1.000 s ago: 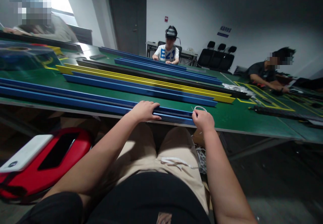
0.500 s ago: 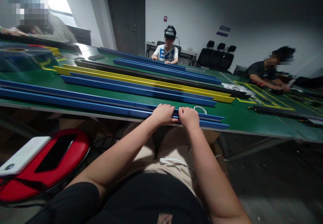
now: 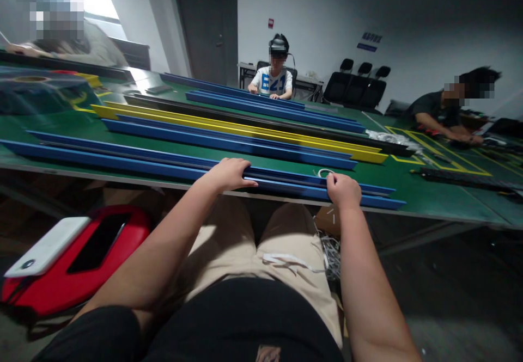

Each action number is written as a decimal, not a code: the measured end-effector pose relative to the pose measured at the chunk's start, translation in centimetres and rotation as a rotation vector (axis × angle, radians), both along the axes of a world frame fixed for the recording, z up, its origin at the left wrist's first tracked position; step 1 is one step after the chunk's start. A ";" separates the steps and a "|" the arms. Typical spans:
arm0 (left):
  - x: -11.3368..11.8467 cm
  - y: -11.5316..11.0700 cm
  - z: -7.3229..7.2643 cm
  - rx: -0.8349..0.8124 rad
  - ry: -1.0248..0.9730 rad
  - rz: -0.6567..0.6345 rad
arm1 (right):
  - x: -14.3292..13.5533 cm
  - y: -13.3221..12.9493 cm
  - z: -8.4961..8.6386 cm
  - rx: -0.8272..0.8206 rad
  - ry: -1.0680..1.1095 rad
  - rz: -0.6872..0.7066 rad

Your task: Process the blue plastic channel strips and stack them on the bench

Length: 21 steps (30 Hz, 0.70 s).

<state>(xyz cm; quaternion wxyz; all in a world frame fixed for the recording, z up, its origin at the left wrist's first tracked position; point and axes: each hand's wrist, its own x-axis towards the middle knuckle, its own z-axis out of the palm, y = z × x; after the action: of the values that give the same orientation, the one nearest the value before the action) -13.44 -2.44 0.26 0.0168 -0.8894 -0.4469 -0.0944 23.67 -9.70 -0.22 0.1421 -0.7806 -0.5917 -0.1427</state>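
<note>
A long blue channel-shaped profile (image 3: 171, 169) lies along the near edge of the table, its raised sides forming a groove. My left hand (image 3: 229, 175) rests across it near the middle, thumb stretched to the right along the near side and apart from the fingers. The left fingertips are partly hidden. Nearer the profile's right end, my right hand (image 3: 345, 190) is closed over it, fingers curled. Just behind that hand shows a thin white loop (image 3: 326, 172), like a strip or cord; whether the hand also pinches it, I cannot tell.
Beyond lie more blue profiles (image 3: 229, 142), a yellow one (image 3: 245, 131) and a black one (image 3: 196, 110) on the green table (image 3: 441, 204). Wrapped rolls (image 3: 36, 92) stand at left. A red stool (image 3: 134, 226) holds a phone and a white device. Several people sit around.
My hands have moved apart, the left one leftward and the right one rightward. The near blue profile has slid right, and its left end now shows.
</note>
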 end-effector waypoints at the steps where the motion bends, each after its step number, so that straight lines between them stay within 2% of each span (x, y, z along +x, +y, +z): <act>1: -0.3 0.0 0.0 0.007 0.003 0.008 | 0.8 0.0 0.1 -0.006 0.016 -0.021; 4: 0.5 -0.2 -0.3 0.055 0.002 0.018 | 1.8 0.3 0.6 -0.062 0.049 -0.069; 6: 1.9 -0.6 -0.4 0.082 -0.005 0.013 | 0.9 0.5 0.9 -0.111 0.047 -0.073; 8: 3.8 -0.9 -0.5 0.089 -0.012 0.000 | -1.3 0.7 1.1 -0.139 0.029 -0.013; 12: 8.5 -1.8 -0.4 0.093 -0.039 -0.037 | -6.9 0.9 0.7 -0.075 -0.043 0.186; 14: 10.7 -2.2 -0.4 0.095 -0.063 -0.059 | -8.5 1.0 0.4 -0.054 -0.058 0.186; 16: 12.2 -2.3 -0.4 0.085 -0.078 -0.081 | -8.7 1.0 0.1 -0.031 -0.059 0.160; 19: 12.3 -2.2 -0.3 0.066 -0.085 -0.146 | -7.2 0.9 -0.1 -0.002 -0.062 0.166; 21: 10.7 -1.8 -0.2 0.058 -0.079 -0.179 | -5.7 0.8 -0.2 0.013 -0.065 0.156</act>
<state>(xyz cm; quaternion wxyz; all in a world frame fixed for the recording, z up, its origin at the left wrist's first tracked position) -2.73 -4.20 0.09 0.0164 -0.9205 -0.3632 -0.1435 18.00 -8.88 -0.41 0.1386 -0.7260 -0.6542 -0.1602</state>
